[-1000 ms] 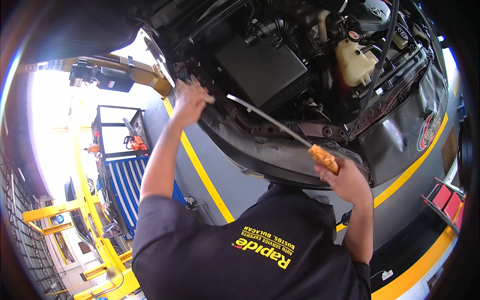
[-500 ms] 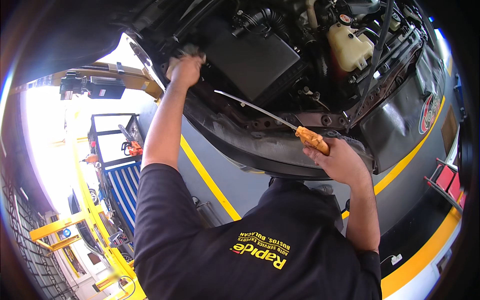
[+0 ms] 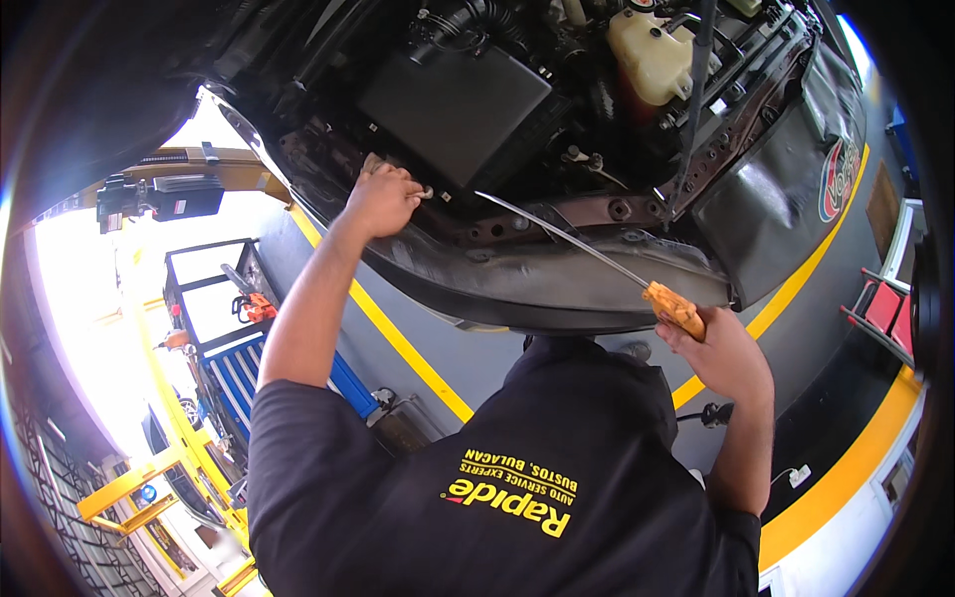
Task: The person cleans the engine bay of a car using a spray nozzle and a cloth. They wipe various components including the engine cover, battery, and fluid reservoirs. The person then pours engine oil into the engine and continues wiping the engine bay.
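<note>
Over the front left corner of the engine bay, my left hand [image 3: 383, 202] is closed with its fingers curled round a crumpled tan cloth [image 3: 373, 162]. Only bits of that cloth show past the knuckles. My right hand [image 3: 714, 350] grips the orange handle [image 3: 675, 310] of a long pry bar [image 3: 587, 248]. Its slim metal shaft slants up and left across the car's front panel, and the tip ends near the black air filter box [image 3: 453, 104]. Whether the tip touches anything, I cannot tell.
The raised hood [image 3: 99, 90] hangs at upper left. A cream fluid reservoir [image 3: 652, 58] and a prop rod [image 3: 696, 99] stand at right. A dark fender cover [image 3: 786, 214] drapes the car's side. Left of me is a blue tool cart [image 3: 348, 383]; a red-padded frame [image 3: 883, 313] stands far right.
My left hand has come back with the cloth from beside the air filter box toward the car's front edge. My right hand has shifted right and slightly down with the pry bar. The view has shifted too.
</note>
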`<state>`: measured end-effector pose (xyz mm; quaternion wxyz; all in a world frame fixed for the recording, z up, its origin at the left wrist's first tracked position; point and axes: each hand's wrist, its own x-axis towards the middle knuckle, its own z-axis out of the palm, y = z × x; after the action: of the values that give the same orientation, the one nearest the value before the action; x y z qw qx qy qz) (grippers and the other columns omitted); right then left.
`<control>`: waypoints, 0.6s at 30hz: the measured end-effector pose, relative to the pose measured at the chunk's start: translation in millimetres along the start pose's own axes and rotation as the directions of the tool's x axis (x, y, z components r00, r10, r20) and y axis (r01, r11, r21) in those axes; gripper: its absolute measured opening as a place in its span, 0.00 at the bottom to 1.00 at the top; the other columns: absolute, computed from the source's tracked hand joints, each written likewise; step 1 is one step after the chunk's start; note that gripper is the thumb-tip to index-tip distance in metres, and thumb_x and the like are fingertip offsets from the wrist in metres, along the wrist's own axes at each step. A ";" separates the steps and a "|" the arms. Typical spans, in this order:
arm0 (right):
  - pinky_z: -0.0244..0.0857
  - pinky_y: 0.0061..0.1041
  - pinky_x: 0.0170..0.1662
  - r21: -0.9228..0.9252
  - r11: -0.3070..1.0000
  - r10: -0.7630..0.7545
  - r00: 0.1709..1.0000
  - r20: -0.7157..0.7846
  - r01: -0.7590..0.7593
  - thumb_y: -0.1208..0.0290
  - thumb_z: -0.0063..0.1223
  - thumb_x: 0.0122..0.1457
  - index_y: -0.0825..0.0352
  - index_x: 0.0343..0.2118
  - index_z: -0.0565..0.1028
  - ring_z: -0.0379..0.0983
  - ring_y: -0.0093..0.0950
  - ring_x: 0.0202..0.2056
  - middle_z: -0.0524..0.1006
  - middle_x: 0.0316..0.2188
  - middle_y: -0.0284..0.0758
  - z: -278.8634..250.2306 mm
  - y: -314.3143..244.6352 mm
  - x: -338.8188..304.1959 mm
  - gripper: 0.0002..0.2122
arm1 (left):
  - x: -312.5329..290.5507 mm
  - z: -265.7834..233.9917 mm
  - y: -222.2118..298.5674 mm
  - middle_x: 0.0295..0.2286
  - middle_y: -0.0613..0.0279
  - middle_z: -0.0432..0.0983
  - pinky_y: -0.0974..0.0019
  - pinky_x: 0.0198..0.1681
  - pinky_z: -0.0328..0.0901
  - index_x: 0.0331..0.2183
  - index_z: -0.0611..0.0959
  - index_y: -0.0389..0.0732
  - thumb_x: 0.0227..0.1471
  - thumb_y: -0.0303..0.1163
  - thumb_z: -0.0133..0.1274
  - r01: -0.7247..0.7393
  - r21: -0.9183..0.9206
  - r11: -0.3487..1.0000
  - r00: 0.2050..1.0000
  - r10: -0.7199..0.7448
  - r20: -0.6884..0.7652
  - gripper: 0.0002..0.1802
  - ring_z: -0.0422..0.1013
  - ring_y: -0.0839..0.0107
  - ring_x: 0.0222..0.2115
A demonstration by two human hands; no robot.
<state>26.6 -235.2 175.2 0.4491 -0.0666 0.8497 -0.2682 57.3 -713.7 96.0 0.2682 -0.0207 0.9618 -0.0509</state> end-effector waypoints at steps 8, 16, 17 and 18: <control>0.70 0.34 0.36 0.030 0.998 0.052 0.998 0.023 -0.053 0.53 0.64 0.59 0.73 0.40 0.81 0.79 0.39 0.27 0.81 0.24 0.45 -12.8 40.2 -36.0 0.22 | -24.3 2.1 42.2 0.49 0.63 0.78 0.54 0.62 0.60 0.46 0.88 0.52 0.63 0.41 0.49 0.006 -0.052 0.999 0.998 -0.009 -0.062 0.17 0.68 0.60 0.54; 0.70 0.31 0.39 -0.092 0.990 0.113 0.987 0.117 -0.103 0.60 0.63 0.62 0.75 0.38 0.80 0.79 0.28 0.29 0.83 0.26 0.37 -56.4 112.2 -63.2 0.18 | -31.0 9.7 120.0 0.44 0.48 0.80 0.47 0.55 0.66 0.43 0.87 0.43 0.62 0.38 0.50 0.232 -0.319 0.919 0.947 -0.288 -0.140 0.15 0.70 0.42 0.49; 0.70 0.27 0.31 0.031 0.999 0.029 0.995 0.099 -0.033 0.62 0.63 0.61 0.74 0.37 0.80 0.76 0.24 0.24 0.83 0.27 0.35 -61.9 129.1 -66.3 0.16 | -29.0 7.0 130.6 0.44 0.48 0.80 0.47 0.55 0.66 0.41 0.87 0.42 0.62 0.38 0.50 0.249 -0.349 0.903 0.929 -0.325 -0.179 0.15 0.70 0.42 0.50; 0.69 0.25 0.28 0.117 0.992 0.025 0.990 0.138 -0.041 0.63 0.62 0.61 0.74 0.38 0.80 0.74 0.22 0.21 0.83 0.27 0.35 -78.3 149.6 -74.1 0.15 | -27.7 6.0 142.9 0.44 0.48 0.80 0.48 0.55 0.66 0.40 0.87 0.42 0.61 0.38 0.51 0.289 -0.365 0.885 0.913 -0.369 -0.173 0.14 0.69 0.43 0.50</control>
<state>26.7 -51.2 187.3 0.5137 -0.0437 0.8005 -0.3057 82.3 -570.3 89.6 0.1312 -0.2232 0.9638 0.0644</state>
